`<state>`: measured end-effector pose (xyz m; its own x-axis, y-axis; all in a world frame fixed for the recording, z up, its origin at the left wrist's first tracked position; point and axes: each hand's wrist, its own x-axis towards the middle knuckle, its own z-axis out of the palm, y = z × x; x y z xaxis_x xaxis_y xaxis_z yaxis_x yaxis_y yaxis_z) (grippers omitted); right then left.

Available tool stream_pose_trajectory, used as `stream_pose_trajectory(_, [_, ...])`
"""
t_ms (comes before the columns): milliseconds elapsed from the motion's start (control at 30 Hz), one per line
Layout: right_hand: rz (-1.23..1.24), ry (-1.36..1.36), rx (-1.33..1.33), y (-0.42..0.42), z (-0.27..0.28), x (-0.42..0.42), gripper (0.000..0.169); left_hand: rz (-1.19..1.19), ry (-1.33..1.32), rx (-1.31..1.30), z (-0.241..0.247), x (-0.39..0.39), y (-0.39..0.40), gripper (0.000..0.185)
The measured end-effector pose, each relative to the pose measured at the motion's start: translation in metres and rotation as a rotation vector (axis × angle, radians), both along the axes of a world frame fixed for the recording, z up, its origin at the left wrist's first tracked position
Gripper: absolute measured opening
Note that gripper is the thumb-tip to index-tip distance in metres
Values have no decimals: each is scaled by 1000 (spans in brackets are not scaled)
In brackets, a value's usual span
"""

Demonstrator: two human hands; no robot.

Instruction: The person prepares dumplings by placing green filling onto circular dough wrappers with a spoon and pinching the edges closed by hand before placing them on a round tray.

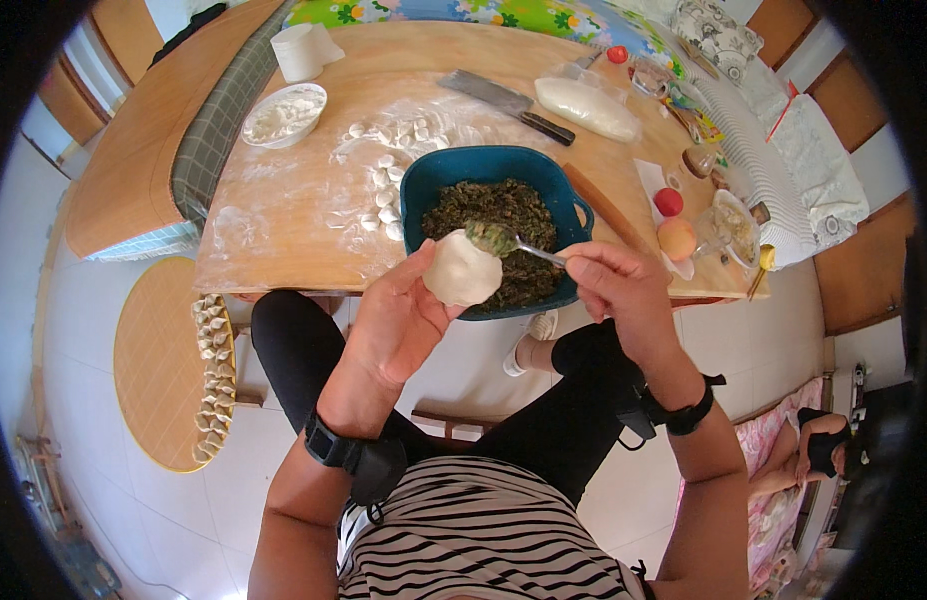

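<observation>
A round dough wrapper point(463, 274) rests on the fingers of my left hand point(403, 322), with the thumb pressed on its left edge. My right hand point(621, 289) grips the handle of a metal spoon point(542, 253). Dark green chopped filling point(489, 238) is heaped in the spoon's bowl, right above the wrapper's upper edge. Both hands are over the near part of a blue plastic basin point(482, 159), which holds more of the filling point(501, 202). Small dough pieces point(388, 199) lie on the floured wooden table just left of the basin.
A cleaver point(501, 97) and a bagged lump of dough point(587, 109) lie behind the basin. To its right is a rolling pin point(609, 210). A flour bowl point(285, 116) stands far left. Dumplings point(214, 375) line a round board point(159, 360) at lower left. Another person point(808, 450) sits at right.
</observation>
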<state>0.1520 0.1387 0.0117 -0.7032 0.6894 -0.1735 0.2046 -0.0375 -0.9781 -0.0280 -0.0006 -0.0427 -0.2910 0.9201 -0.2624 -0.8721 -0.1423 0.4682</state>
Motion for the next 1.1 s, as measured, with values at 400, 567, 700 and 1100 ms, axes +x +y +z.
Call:
stream_pose_trajectory(400, [121, 26, 1332, -15, -22, 5, 19, -61, -64, 97, 6, 8, 1, 48])
stream_pose_trajectory(567, [90, 27, 1312, -11, -20, 10, 22, -58, -56, 104, 11, 11, 2, 49])
stream_pose_trajectory(700, [23, 70, 1289, -9, -14, 10, 19, -74, -75, 99, 10, 12, 2, 55])
stream_pose_trajectory(1100, [46, 99, 1276, -5, -10, 10, 20, -154, 19, 56, 10, 13, 2, 61])
